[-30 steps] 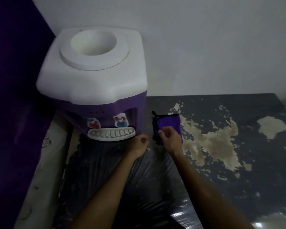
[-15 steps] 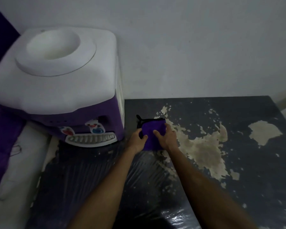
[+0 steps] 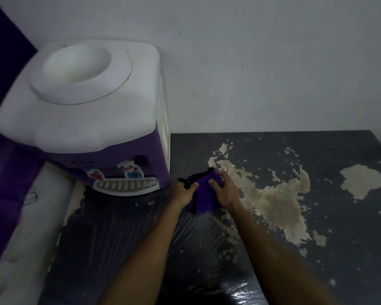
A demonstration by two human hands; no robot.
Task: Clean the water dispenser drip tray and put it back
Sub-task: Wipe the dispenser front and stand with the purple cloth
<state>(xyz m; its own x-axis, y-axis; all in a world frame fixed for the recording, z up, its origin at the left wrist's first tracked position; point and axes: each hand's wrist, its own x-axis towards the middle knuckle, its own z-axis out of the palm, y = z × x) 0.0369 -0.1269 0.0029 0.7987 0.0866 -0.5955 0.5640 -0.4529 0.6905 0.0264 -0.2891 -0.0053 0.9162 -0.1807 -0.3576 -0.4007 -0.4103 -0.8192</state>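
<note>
Drip tray (image 3: 126, 186) seated in its slot at base of water dispenser (image 3: 92, 119), under the two taps. White rim, grey slatted grille, curved front edge bulging toward the camera. Long axis left-right, parallel to dispenser front. Too dim to tell grime or standing water in the slats. Not yet pulled out.

Lies left of both hands, near, at about the same depth on the table. Left hand (image 3: 184, 192) nearer, just off the tray's right end and the dispenser's front corner; right hand (image 3: 226, 191) further right. Likely pull: straight out toward the body along the short axis, left hand first to reach it.

Both hands on purple cloth (image 3: 204, 194) just right of the dispenser. Left fingers closed on its dark-trimmed left edge; right hand curled over the right side, fingers bent and gripping. Cloth bunched between them, lower corner hanging onto the table. Appears to be picking up or unfolding the cloth ahead of wiping.

Dark tabletop (image 3: 317, 249), coating peeled in large tan patches right of the hands. Plastic film over the near part, glare at bottom edge. Plain wall behind.
</note>
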